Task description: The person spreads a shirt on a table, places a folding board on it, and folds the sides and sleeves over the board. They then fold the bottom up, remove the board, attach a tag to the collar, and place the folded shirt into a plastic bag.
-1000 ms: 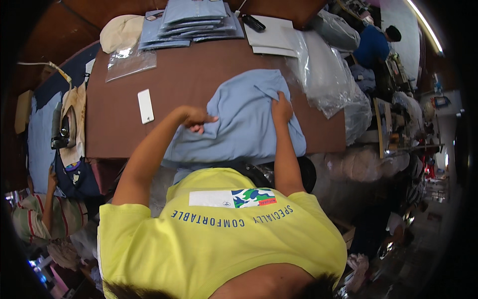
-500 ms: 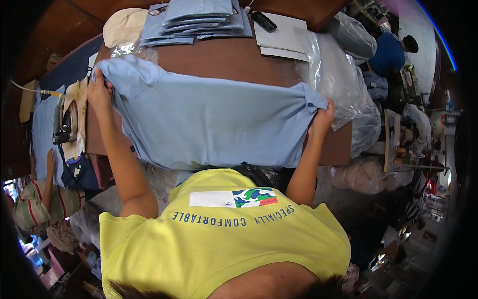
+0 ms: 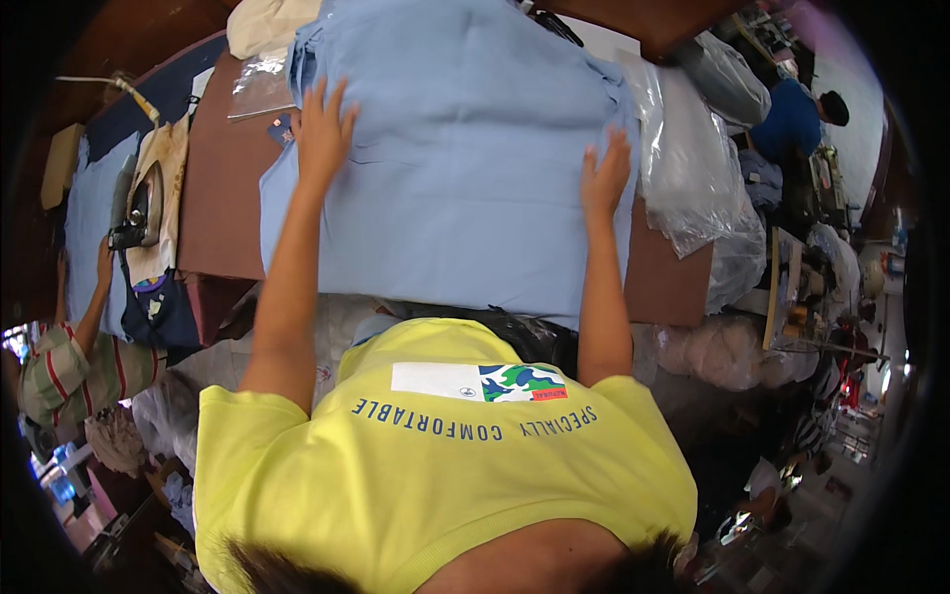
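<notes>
A light blue garment lies spread over the brown tabletop, its lower edge reaching the table's near side. On its left part rests my left hand, fingers spread and holding nothing. My right hand is at the garment's right side, fingers stretched out over the cloth. A small dark tag shows beside the garment, left of my left hand. The far end of the cloth covers the place of the folded stack.
Clear plastic bags lie on the right of the brown table. At the left, an iron stands on a cloth-covered board, near another person's hand. A cream cloth bundle sits at the far left.
The garment, held up by both hands before, now lies flat and reaches farther across the table. Both hands have let go of its corners and moved inward, fingers opened.
</notes>
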The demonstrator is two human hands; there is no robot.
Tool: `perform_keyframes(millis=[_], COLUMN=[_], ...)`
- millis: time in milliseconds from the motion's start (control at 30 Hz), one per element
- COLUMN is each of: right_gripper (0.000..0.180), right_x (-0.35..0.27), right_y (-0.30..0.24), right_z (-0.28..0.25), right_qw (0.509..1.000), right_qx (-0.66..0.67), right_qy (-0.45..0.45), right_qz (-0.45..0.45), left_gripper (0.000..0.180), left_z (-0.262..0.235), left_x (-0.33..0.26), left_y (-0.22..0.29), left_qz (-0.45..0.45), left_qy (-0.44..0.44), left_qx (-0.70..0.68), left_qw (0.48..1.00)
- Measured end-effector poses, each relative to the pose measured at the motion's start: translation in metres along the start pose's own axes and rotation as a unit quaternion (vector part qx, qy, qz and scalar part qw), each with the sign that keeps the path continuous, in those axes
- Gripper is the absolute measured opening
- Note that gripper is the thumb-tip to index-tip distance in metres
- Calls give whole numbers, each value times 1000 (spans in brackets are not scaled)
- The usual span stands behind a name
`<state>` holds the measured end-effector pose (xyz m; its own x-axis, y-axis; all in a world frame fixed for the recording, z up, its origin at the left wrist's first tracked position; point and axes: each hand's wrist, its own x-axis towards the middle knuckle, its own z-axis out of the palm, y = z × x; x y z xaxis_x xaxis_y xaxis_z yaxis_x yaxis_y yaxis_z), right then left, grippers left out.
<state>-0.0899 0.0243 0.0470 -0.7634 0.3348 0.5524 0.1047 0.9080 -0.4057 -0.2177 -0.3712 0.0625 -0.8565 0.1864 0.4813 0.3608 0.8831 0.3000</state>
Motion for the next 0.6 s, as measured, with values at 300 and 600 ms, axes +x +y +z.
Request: perform_keyframes(millis=[300, 600], right_gripper=[50, 44], right_x=[-134, -170], right_y=[69, 76], right_z=[-63, -89], right_qw=[941, 896], right_qx=[-226, -324], right_qy=[-191, -136], right_qz=[161, 270], left_gripper=[53, 33], left_z=[-47, -58], left_x=[-194, -161], left_y=[-81, -89], left_qz=[-149, -263], left_qy=[-71, 13], left_qx=[85, 164], left_qw=[983, 951])
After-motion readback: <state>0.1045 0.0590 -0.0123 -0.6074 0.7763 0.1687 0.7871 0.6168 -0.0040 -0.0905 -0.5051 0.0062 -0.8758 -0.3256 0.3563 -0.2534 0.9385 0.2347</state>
